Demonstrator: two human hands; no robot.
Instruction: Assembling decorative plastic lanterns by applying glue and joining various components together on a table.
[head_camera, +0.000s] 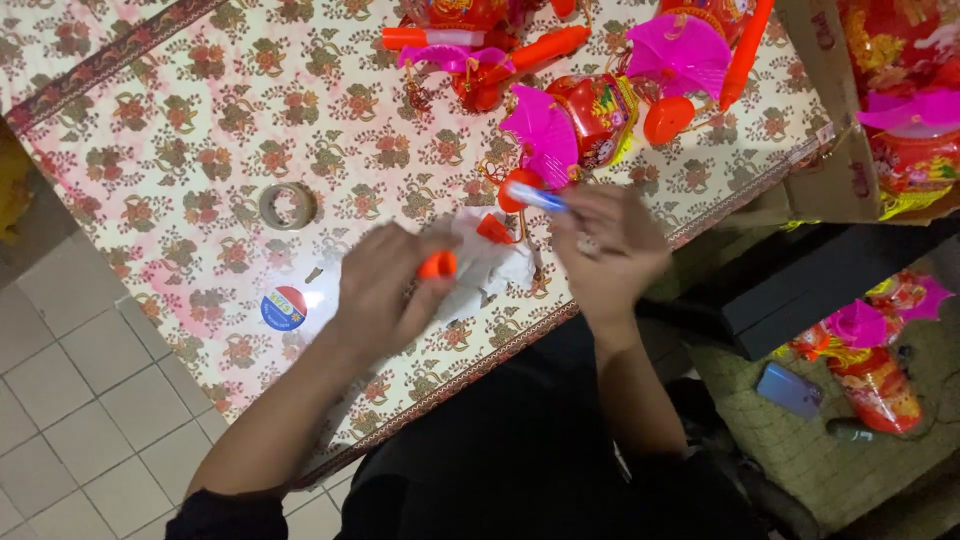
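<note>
Left hand (385, 285) curled over a small orange piece (437, 265), fingers closed around it, resting on the flowered tablecloth (180, 150). Right hand (610, 250) blurred, fingers pinched together on a blue and white pen-like stick (535, 196), held just above the table's near edge. Between both hands, a crumpled bit of white paper or plastic (490, 265) with another orange piece (494, 229) lying on it, touching the crumple. Just beyond the right hand, a toy lantern with a red printed body (598, 118) and pink fan-shaped wings (545, 130), close to the stick's tip; contact hard to tell through the blur. Farther back on the table, more red and pink lanterns with orange handles (545, 45), heaped together. Left of the hands, a roll of clear tape (288, 205) lying flat, well apart from the work. Near the left wrist, a round blue, red and white lid or sticker (284, 306). At right, a cardboard box (850, 170) holding more lanterns, and below it, on the floor, another lantern (875, 375) beside a blue phone-like slab (790, 388).
</note>
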